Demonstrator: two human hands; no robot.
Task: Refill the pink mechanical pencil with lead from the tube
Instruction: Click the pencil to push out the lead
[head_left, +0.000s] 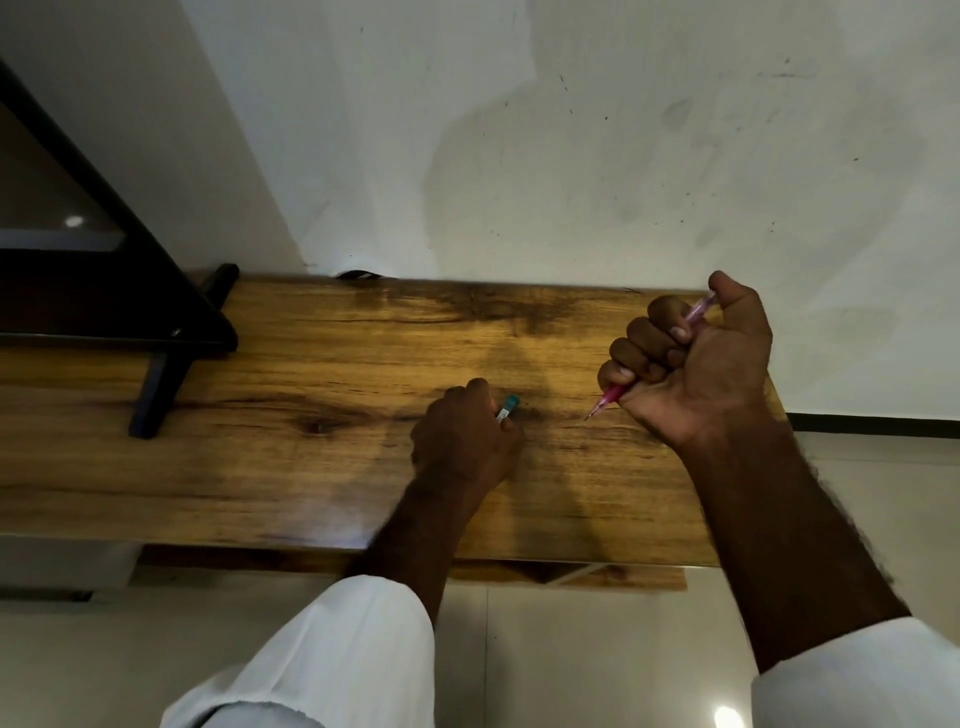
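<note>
My right hand (691, 358) is closed in a fist around the pink mechanical pencil (609, 397), raised above the wooden table (311, 467). The pencil's tip points down and left, its rear end sticks out under my thumb near the wall. My left hand (462, 436) rests on the table at the middle, fingers closed on the lead tube (508, 406). Only the tube's teal cap and a bit of white label show past the fingers. The pencil tip is a short way right of the tube, not touching it.
A black stand (161, 332) with angled legs occupies the table's left end. A white wall runs along the table's far edge. Pale floor tiles (597, 649) lie below the near edge.
</note>
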